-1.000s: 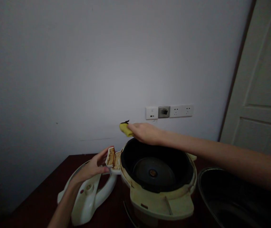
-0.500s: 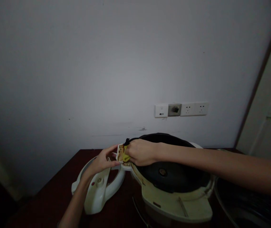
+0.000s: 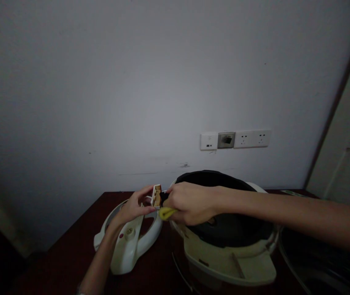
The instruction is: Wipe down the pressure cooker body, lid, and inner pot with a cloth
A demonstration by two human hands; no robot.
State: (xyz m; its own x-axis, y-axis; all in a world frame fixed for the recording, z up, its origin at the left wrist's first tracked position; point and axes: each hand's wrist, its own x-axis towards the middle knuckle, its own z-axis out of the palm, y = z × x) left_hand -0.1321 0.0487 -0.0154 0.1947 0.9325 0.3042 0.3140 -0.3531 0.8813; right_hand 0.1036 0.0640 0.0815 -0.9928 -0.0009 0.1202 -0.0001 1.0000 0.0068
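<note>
My left hand [image 3: 134,208] grips a small white part [image 3: 156,196] with brown stains inside, its thumb and fingers on the left side of it. Closed round a folded yellow cloth [image 3: 167,212], my right hand [image 3: 188,203] is just right of that part, above the left rim of a cooker [image 3: 230,262]. Something dark shows between the part and my right fingers; I cannot make out what. The cooker is open, its black inner pot [image 3: 236,231] partly hidden by my right forearm. A white lid [image 3: 128,256] lies beneath and beside my left forearm.
The dark red table [image 3: 70,241] stands against a grey wall [image 3: 132,90] with a row of sockets [image 3: 244,139]. At the lower right is a dark round thing with a thin rim [image 3: 288,262]. A pale door [image 3: 349,176] is at the far right.
My right hand has moved slightly right and down, with the yellow cloth coming away from the white part's inside. My left hand still holds the part in nearly the same place.
</note>
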